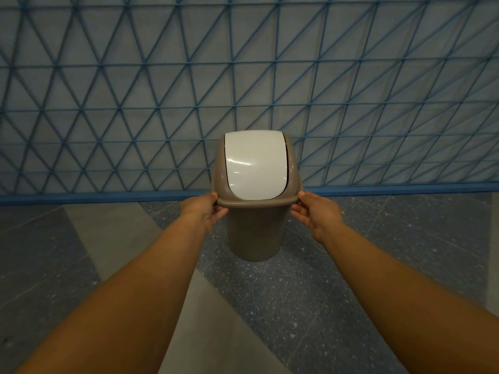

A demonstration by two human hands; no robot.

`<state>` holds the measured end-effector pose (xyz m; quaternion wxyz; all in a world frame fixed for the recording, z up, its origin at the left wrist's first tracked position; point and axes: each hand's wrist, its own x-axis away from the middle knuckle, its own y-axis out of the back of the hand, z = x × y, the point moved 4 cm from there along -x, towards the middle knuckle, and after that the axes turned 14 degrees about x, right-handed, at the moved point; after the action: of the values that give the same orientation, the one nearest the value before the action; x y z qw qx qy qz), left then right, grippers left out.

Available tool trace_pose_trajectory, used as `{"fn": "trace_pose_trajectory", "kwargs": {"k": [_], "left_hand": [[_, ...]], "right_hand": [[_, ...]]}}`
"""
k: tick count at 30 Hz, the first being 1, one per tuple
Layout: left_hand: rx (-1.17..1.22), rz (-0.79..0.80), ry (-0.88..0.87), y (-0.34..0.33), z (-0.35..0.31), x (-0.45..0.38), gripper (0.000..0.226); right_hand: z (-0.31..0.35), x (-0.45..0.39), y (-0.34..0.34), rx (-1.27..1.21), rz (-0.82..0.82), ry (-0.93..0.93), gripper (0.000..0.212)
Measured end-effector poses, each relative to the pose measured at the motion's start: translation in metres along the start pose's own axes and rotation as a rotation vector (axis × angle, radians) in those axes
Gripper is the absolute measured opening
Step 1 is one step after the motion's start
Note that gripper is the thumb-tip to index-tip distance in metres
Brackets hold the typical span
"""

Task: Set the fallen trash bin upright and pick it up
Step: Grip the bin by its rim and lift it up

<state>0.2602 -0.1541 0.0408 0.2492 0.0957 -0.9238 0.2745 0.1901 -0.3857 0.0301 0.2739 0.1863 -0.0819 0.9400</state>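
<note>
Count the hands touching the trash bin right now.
2: left hand on the left side of the trash bin rim, right hand on the right side.

Beyond the hands, a grey wall crossed by a blue lattice of thin bars: level lines cut by slanting ones into triangles and diamonds. Along the foot of the wall, just above hand height in the view, a solid blue rail running the full width. Below and to either side of the hands, a tiled floor: dark speckled tiles to the right and beneath, with faint joint lines. To the left, plain grey tiles. Between the forearms, a paler grey band slanting down toward the near edge, widening as it nears. Dim, bluish light throughout.
</note>
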Motion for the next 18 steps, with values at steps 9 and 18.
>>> {"fn": "trace_pose_trajectory", "kwargs": {"k": [9, 18], "left_hand": [[-0.046, -0.007, -0.020, 0.003, 0.003, 0.003, 0.019], [-0.481, -0.058, -0.207, 0.003, -0.014, 0.022, 0.014]], "right_hand": [[0.000, 0.003, 0.002, 0.053, 0.014, -0.007, 0.015], [0.012, 0.012, 0.003, 0.375, -0.036, 0.087, 0.024]]}}
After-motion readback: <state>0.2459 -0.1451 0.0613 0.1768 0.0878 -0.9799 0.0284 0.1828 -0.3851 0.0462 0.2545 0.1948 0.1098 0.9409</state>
